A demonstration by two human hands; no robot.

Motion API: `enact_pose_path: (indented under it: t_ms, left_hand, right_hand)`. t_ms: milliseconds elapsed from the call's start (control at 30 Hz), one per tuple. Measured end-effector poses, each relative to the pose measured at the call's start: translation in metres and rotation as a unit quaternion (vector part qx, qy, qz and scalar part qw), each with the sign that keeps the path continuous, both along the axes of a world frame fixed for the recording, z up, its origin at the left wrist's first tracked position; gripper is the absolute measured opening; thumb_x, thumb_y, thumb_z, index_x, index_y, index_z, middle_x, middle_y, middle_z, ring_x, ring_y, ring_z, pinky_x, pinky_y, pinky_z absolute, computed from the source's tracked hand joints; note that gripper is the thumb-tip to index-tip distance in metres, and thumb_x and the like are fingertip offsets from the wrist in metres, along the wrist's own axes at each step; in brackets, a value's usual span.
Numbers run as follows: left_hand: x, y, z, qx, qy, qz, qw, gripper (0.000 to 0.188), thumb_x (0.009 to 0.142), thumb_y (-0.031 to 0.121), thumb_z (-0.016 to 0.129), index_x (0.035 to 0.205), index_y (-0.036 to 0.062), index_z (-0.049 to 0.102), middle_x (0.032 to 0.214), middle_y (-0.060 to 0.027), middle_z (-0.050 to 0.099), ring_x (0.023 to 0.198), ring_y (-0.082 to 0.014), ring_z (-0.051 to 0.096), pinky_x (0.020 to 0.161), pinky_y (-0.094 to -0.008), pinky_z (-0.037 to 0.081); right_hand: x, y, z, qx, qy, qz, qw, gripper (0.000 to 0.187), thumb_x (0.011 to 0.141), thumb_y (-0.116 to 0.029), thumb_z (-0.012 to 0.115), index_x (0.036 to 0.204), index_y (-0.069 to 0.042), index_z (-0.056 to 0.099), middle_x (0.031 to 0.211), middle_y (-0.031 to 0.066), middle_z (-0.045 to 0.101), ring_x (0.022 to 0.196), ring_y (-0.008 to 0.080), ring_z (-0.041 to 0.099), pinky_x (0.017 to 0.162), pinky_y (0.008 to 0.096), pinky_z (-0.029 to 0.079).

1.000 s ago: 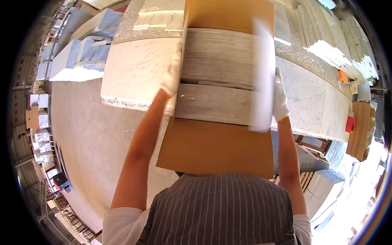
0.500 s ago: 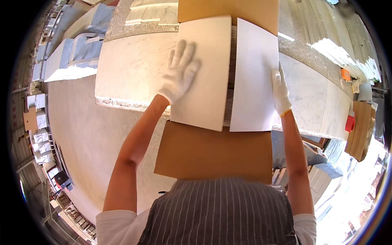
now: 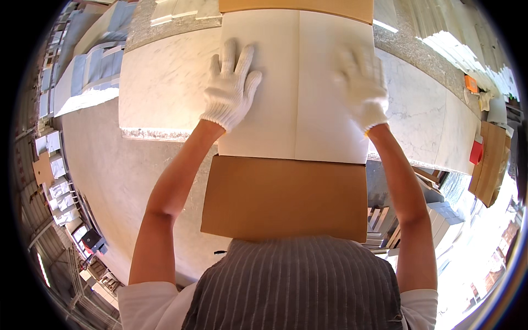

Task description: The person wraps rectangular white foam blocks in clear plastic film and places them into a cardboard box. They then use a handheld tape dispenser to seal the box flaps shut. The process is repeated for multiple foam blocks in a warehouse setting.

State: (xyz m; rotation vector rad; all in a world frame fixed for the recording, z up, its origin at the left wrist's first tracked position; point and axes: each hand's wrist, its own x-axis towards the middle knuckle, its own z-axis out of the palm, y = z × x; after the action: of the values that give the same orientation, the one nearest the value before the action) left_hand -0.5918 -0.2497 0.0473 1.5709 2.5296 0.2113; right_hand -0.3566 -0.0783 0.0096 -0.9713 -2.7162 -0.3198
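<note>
In front of me is a cardboard box [image 3: 330, 104], its two white side flaps folded down and meeting along a middle seam. My left hand [image 3: 231, 85], in a white knitted glove, lies flat on the left flap with the fingers spread. Over the right flap is my right hand [image 3: 363, 88], gloved the same way, its stretched fingers blurred by motion. A brown end flap [image 3: 283, 198] sticks out toward my apron, and another brown flap [image 3: 297, 7] extends at the far end. What the box contains is hidden under the closed flaps.
Beneath the box is a pale marble slab [image 3: 165, 88] with a rough front edge. At the right stand a brown carton [image 3: 487, 165] and a red roll [image 3: 476, 152]. Light blue-grey stacked pieces [image 3: 99, 69] stand at the far left, and an orange item [image 3: 471, 84] lies far right.
The two white flaps have come down until they meet, covering the gap between them. My right hand has moved from the box's right edge onto the right flap; my left hand stays flat.
</note>
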Motion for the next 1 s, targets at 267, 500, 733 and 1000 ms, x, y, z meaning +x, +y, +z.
enact_pose_path:
  t_ms: [267,500,733,1000]
  left_hand:
    - [-0.033,-0.042,-0.01,0.164,-0.173,-0.07,0.969,0.05,0.102,0.03,0.051,0.149,0.0133,0.042,0.16,-0.0172,0.029,0.145,-0.0388,0.029,0.116,-0.0431,0.032]
    - [0.029,-0.259,-0.108,0.307,-0.295,0.117,0.897,0.031,0.093,0.012,0.064,0.123,0.0027,0.059,0.114,-0.0134,0.065,0.104,-0.0227,0.064,0.088,-0.0327,0.055]
    - [0.114,-0.154,-0.021,0.314,-0.108,-0.235,0.914,0.028,0.085,0.008,0.068,0.113,0.0065,0.069,0.109,-0.0054,0.068,0.093,-0.0248,0.067,0.075,-0.0339,0.055]
    - [0.116,-0.105,0.0,0.276,0.095,-0.207,0.934,0.023,0.072,0.011,0.065,0.095,0.0072,0.067,0.097,-0.0025,0.06,0.088,-0.018,0.061,0.081,-0.0336,0.05]
  right_hand:
    - [-0.076,-0.039,0.036,-0.096,0.098,0.275,0.952,0.036,0.093,-0.03,0.058,0.126,-0.014,0.059,0.13,0.0009,0.052,0.124,0.0238,0.044,0.106,0.0358,0.038]
    - [-0.073,-0.037,0.035,-0.104,0.12,0.287,0.945,0.033,0.093,-0.027,0.059,0.123,-0.014,0.059,0.127,0.0012,0.053,0.121,0.0238,0.046,0.103,0.0358,0.04]
    - [-0.069,-0.031,0.031,-0.109,0.082,0.287,0.948,0.039,0.092,-0.025,0.059,0.13,-0.014,0.055,0.129,0.0043,0.051,0.123,0.0272,0.045,0.107,0.0394,0.037]
    - [-0.072,-0.012,0.045,-0.197,-0.05,0.332,0.921,0.051,0.092,-0.027,0.057,0.14,-0.011,0.049,0.146,0.0106,0.042,0.135,0.0335,0.036,0.114,0.0431,0.03]
